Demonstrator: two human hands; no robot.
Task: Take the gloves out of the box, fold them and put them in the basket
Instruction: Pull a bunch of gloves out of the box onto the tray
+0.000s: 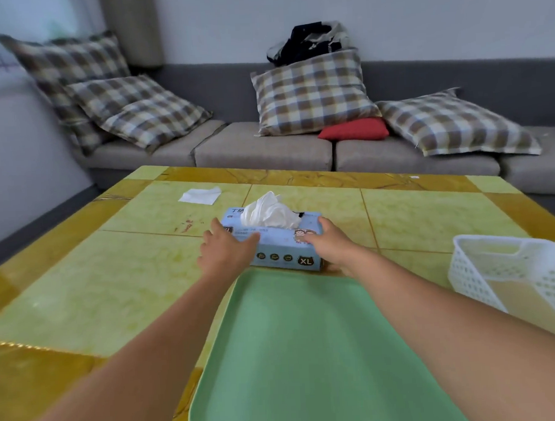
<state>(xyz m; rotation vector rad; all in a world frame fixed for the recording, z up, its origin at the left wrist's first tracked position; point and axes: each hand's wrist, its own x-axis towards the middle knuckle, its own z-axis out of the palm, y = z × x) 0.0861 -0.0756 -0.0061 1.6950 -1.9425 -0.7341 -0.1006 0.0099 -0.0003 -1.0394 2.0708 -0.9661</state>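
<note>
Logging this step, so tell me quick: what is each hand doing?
Left hand: grips the box at its left end.
Right hand: grips its right end.

A pale wall rises behind a long grey sofa that wraps round the corner. 5 plaid cushions and 1 red cushion lie on it, with dark clothes heaped on the backrest. In front stands a table with a yellow-green tiled top. Soft, even light fills the room.

Home living room.
Shown by grey sofa piled with plaid cushions, facing a low yellow-green table.
</note>
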